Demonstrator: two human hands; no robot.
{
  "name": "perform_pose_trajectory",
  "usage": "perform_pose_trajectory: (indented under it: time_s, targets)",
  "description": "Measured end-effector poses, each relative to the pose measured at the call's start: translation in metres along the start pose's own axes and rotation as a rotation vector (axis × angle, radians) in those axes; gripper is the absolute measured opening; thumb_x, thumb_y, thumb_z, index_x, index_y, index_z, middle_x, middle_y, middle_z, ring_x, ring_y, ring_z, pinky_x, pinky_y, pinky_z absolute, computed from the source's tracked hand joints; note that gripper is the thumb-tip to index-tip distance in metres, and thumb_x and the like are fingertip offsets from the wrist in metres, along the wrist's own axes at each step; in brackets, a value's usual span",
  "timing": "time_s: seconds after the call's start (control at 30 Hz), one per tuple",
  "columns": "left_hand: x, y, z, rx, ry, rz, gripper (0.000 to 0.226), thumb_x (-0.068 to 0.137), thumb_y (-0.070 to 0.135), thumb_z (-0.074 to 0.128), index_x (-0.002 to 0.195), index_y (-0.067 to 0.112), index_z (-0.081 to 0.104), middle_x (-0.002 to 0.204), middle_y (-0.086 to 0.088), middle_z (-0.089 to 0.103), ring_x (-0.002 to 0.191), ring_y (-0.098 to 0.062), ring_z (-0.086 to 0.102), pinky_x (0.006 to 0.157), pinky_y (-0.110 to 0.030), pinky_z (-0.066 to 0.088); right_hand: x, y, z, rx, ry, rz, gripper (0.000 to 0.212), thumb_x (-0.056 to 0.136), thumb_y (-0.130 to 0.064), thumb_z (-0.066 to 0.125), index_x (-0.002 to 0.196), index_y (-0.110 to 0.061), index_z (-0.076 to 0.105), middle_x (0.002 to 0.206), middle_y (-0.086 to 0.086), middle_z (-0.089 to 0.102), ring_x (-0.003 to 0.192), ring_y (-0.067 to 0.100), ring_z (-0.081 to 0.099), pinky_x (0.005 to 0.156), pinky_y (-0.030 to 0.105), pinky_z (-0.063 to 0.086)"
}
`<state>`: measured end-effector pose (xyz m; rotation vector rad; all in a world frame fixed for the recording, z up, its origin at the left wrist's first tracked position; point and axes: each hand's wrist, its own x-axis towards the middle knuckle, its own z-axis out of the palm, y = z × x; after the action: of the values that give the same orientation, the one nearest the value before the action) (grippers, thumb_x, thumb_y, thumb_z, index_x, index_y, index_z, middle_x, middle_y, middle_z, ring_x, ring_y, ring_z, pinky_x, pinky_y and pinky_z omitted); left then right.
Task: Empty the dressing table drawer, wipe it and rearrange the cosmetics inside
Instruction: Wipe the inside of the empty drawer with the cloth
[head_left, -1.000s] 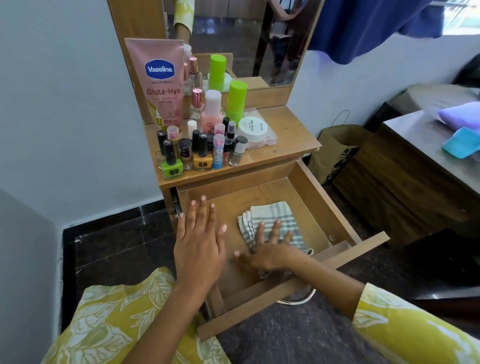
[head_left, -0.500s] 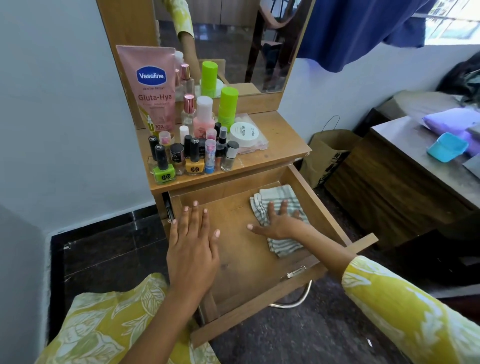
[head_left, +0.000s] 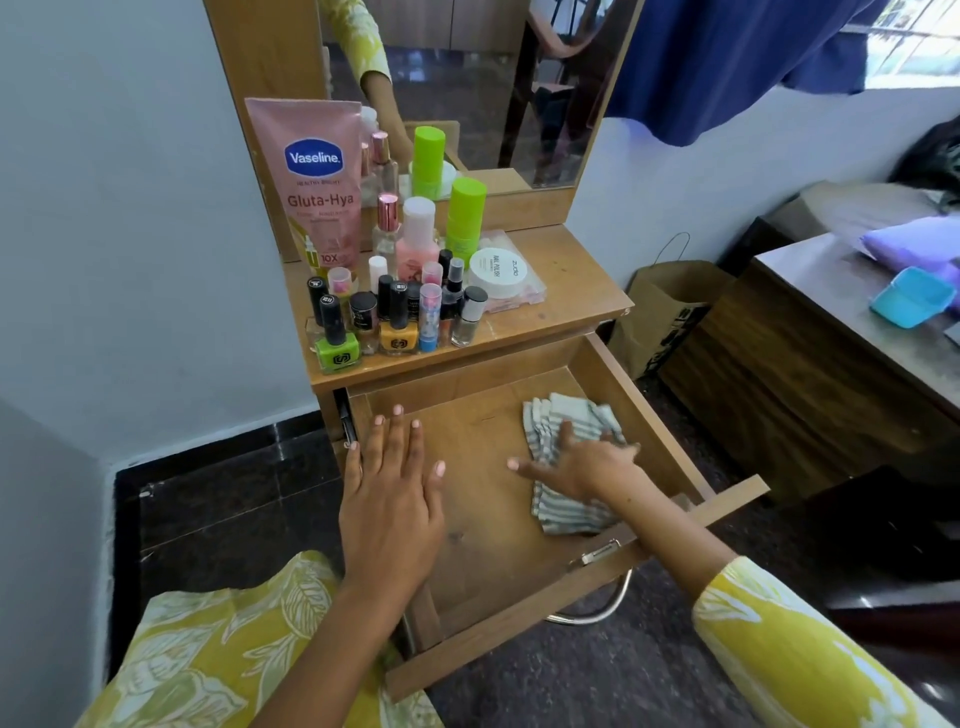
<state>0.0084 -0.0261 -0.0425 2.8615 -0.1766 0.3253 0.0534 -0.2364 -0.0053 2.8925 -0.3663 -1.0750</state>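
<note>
A person's right hand (head_left: 582, 460) pressed flat, fingers spread, on a striped cloth (head_left: 566, 467) inside the open drawer (head_left: 483, 499), the cloth having travelled within a second from the middle of the drawer floor toward its right wall at about 3 o'clock, which suggested the wiping stage was well under way and the corners were being covered. The left hand (head_left: 392, 499) lay open, fingers straight and together, at the drawer's left edge around 9 o'clock, much where it had been a moment before (apparently steadying the drawer). The drawer held nothing but the cloth, so the emptying looked complete; the cosmetics (head_left: 400, 306) stood crowded on the table (head_left: 571, 280) at 12 o'clock, waiting to go back in. A tall pink tube (head_left: 317, 187) read "Vaseline", "Gluta-Hya" and "10X"; a round white tub (head_left: 498, 270) read "NAIL POLISH" beside a small brand mark that appeared to read "zudio". Smaller labels were too fine to read.
</note>
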Motion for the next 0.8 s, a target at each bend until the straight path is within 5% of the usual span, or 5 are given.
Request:
perform_pose_trajectory:
  time_s: [0.17,0.3,0.53,0.67,0.8]
  targets:
    - [0.0,0.001,0.0,-0.011,-0.013,-0.002,0.058,0.098,0.041,0.015,0.141,0.009,0.037,0.151,-0.01,0.028,0.141,-0.023,0.019,0.114,-0.044,0.015,-0.012,-0.01,0.021,0.062,-0.063,0.195,0.13,0.063,-0.093,0.027,0.146,-0.005,-0.021,0.154,0.019,0.023,0.14,0.039,0.027,0.115,0.06,0.004]
    - [0.001,0.001,-0.002,-0.026,-0.012,-0.012,0.058,0.097,0.041,0.016,0.14,0.009,0.039,0.151,-0.01,0.028,0.141,-0.025,0.021,0.114,-0.046,0.018,-0.021,-0.035,0.021,0.109,-0.054,0.099,0.121,0.072,-0.087,0.028,0.145,-0.006,-0.023,0.154,0.021,0.021,0.137,0.04,0.032,0.114,0.06,0.016]
    - [0.0,0.002,-0.002,-0.011,-0.021,0.005,0.055,0.097,0.039,0.018,0.139,0.012,0.042,0.151,-0.01,0.027,0.142,-0.024,0.019,0.114,-0.045,0.016,-0.025,-0.043,0.024,0.236,-0.078,0.169,0.122,0.072,-0.087,0.029,0.141,-0.005,-0.03,0.157,0.018,0.011,0.141,0.042,0.022,0.112,0.066,-0.002]
    - [-0.001,0.0,-0.001,-0.003,-0.023,0.01,0.055,0.097,0.039,0.018,0.14,0.013,0.04,0.153,-0.009,0.024,0.143,-0.023,0.015,0.115,-0.043,0.013,-0.002,-0.018,0.017,0.378,-0.112,0.267,0.141,0.053,-0.096,0.035,0.135,-0.008,-0.039,0.156,0.024,0.012,0.14,0.049,0.016,0.114,0.063,0.004]
    - [-0.001,0.001,-0.002,0.013,-0.019,0.021,0.054,0.098,0.038,0.019,0.139,0.012,0.043,0.151,-0.01,0.026,0.142,-0.023,0.016,0.114,-0.039,0.006,0.006,-0.013,0.017,0.374,-0.121,0.267,0.152,0.029,-0.102,0.021,0.136,-0.012,-0.039,0.154,0.027,0.013,0.141,0.051,0.006,0.113,0.063,0.002]
